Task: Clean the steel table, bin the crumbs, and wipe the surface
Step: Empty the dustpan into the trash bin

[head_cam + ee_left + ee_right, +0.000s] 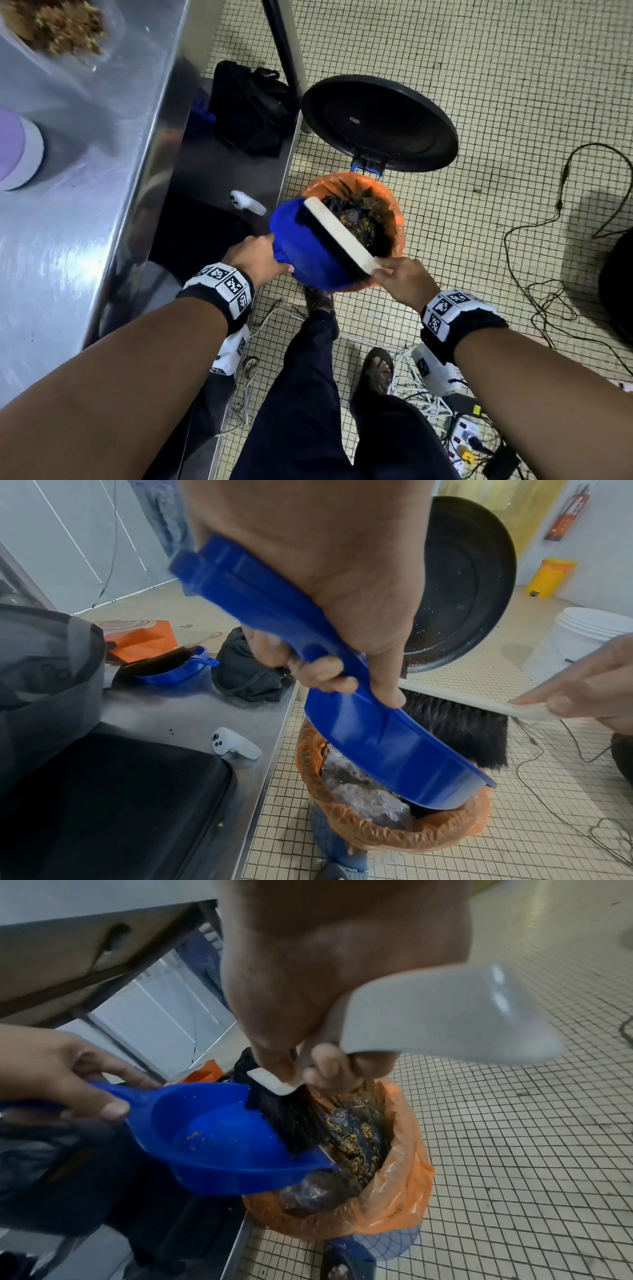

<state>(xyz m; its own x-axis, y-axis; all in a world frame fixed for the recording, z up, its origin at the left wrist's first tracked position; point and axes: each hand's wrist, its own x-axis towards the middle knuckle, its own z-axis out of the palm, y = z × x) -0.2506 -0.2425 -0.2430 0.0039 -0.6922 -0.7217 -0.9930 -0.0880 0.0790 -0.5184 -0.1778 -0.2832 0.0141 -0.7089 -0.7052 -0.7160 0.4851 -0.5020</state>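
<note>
forearms [137, 370] head | crumbs [197, 1135] in dustpan [219, 1139]: right-wrist only

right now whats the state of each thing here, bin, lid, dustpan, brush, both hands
bin: open, orange liner, crumbs inside
lid: flipped up
dustpan: tilted over the bin, a few crumbs left
brush: bristles in the dustpan
left hand: grips the dustpan handle
right hand: grips the brush handle
</note>
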